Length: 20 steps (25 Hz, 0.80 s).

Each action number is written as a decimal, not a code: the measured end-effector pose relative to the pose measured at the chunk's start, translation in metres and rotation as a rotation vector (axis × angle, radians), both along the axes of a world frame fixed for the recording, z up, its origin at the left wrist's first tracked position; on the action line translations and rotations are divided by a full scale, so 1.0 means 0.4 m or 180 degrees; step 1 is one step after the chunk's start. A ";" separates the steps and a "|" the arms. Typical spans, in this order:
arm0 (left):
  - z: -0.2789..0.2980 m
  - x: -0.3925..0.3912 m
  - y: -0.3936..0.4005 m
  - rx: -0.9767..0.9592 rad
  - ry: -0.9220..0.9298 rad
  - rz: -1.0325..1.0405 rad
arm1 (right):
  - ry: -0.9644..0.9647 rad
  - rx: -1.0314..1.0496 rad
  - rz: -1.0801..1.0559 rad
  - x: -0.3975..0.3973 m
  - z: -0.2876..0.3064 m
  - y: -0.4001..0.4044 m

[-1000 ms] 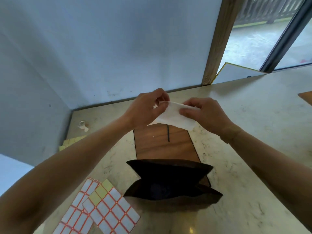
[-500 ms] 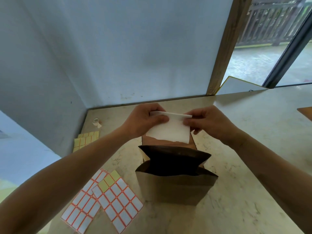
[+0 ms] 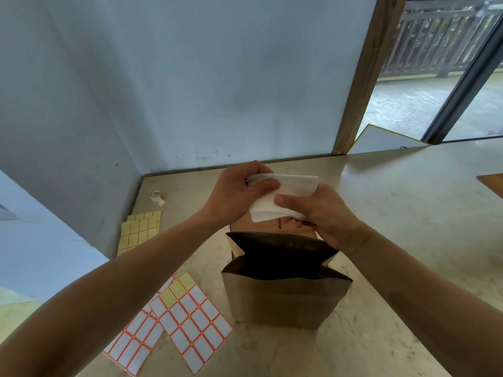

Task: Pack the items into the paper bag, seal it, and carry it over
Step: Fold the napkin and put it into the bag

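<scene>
A brown paper bag (image 3: 283,297) stands upright on the stone counter with its mouth open and dark inside. Just beyond and above the bag, both hands hold a white folded napkin (image 3: 285,197). My left hand (image 3: 239,194) pinches its upper left edge with thumb on top. My right hand (image 3: 321,210) grips its lower right part, bending it over. A wooden board (image 3: 258,223) lies under the hands, mostly hidden behind the bag.
Two sheets of white labels with orange borders (image 3: 187,319) lie left of the bag. A yellowish label sheet (image 3: 138,229) and a small tape roll (image 3: 157,196) sit near the wall corner. A white framed panel (image 3: 386,140) leans at the back right.
My right hand has shifted down and round the napkin's right side, folding it. The napkin is now more crumpled. The view has tilted, so the bag looks taller.
</scene>
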<state>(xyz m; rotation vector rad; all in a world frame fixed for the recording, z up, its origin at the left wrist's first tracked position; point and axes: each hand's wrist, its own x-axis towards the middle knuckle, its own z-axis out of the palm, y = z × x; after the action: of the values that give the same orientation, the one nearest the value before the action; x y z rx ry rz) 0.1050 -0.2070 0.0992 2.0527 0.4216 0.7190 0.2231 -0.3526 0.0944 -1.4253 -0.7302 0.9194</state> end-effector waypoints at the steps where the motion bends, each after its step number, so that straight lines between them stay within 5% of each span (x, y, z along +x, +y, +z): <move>1: -0.002 -0.001 0.000 0.0051 0.0000 0.0011 | -0.0056 0.0004 0.0008 0.001 -0.004 -0.004; 12: 0.010 0.003 0.003 0.0039 0.0059 0.0062 | -0.0698 -0.0374 0.0445 0.059 0.001 -0.045; 20: -0.002 -0.003 0.000 0.0966 0.0254 -0.0529 | -0.2359 -0.0576 0.0931 0.089 0.060 -0.008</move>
<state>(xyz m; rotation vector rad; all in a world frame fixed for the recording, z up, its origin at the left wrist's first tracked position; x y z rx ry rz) 0.1038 -0.2069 0.0986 2.3754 0.1907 0.6315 0.2586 -0.3559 0.1182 -1.8741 -1.4636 0.6703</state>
